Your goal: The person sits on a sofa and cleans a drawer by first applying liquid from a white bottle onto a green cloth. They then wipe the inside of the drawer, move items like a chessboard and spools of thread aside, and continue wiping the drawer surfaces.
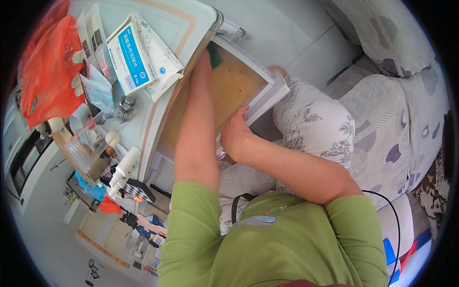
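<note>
A pulled-out drawer (265,107) with a white frame and a yellowish-brown bottom stands out from under the glass-topped table (143,107). My left forearm reaches into it, and my left hand is hidden beneath the tabletop. Near that wrist lies something dark green (215,55) in the drawer. My right hand (235,136) grips the drawer's front edge, its thumb towards the inside and its other fingers partly hidden. On the tabletop above my left arm lie a blue-and-white medicine box (129,57) and an opened white carton (166,66).
A red plastic bag (53,68), blue face masks (96,89), a metal nut (127,102), a clear plastic container (86,143) and a white bottle (125,166) crowd the table. A sofa with a patterned cover (383,129) stands at right. A black cable (392,211) hangs beside my right sleeve.
</note>
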`<state>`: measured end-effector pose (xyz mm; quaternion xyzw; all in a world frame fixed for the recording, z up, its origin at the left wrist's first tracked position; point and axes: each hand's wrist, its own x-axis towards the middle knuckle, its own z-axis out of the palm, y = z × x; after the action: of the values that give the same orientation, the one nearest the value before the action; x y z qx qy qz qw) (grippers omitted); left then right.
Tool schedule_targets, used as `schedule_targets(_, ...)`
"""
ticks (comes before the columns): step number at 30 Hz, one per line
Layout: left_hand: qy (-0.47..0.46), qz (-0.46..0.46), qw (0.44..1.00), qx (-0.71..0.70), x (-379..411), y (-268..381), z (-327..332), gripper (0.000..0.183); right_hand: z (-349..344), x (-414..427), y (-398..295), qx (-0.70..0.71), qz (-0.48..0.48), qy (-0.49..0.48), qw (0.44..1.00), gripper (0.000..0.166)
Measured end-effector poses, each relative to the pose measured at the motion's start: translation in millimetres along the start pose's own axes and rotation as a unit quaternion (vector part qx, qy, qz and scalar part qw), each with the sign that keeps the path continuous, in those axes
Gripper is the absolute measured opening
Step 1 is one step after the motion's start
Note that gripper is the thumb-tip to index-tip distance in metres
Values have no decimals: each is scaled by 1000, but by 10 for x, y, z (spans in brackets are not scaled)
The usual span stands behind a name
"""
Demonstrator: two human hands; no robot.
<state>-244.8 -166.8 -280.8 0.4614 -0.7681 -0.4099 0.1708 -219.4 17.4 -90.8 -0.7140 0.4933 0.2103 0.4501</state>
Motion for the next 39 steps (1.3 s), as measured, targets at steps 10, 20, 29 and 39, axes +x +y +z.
schedule_targets(10, -154, 28, 988, 14, -814, 289, -218, 34, 5, 33, -56, -1, 39, 27, 999, 39)
schedule_targets(20, 127, -27, 990, 50, -1390, -234, -835, 41, -45, -3, -68, 6, 22, 25, 999, 35)
schedule_targets(29, -62, 151, 966, 198, -1353, -30, -498, 31, -16, -18, -96, 32, 18, 45, 998, 41)
schedule_targets(39, -137, 149, 931, 304, -1142, 40, -202, 16, -35, -66, -53, 45, 11, 61, 997, 38)
